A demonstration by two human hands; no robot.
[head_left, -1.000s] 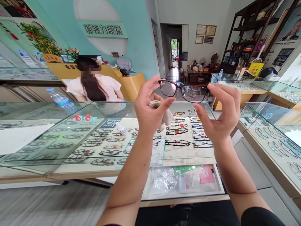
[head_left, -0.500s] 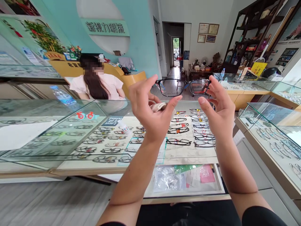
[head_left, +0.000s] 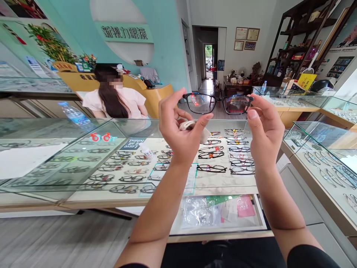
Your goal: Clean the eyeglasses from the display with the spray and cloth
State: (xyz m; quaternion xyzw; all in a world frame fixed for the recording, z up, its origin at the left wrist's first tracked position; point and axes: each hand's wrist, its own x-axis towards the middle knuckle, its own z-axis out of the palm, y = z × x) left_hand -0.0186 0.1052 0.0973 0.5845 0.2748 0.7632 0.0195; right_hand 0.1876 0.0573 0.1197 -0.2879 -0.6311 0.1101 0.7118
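Observation:
A pair of dark-framed eyeglasses (head_left: pixel 219 99) is held up above the glass counter, its front spread wide and nearly level. My left hand (head_left: pixel 178 139) grips the left end of the frame, fingers behind and thumb below. A pale, crumpled cloth (head_left: pixel 187 125) is also tucked into that hand's lower fingers. At the other end, my right hand (head_left: pixel 266 130) pinches the right side of the frame between thumb and fingers. Red marks or reflections show on the lenses. The temples are mostly hidden.
Under the glass counter (head_left: pixel 134 124) lie rows of eyeglasses. On top stand a small white bottle (head_left: pixel 145 149) and a water bottle (head_left: pixel 74 113). An open drawer (head_left: pixel 220 229) holds plastic bags. Beyond the counter sits a person (head_left: pixel 117 93). Another display case (head_left: pixel 329 149) stands right.
The eyeglasses have turned to a more level, face-on position. My right hand has shifted slightly right and its thumb has risen toward the frame. My left hand has barely moved.

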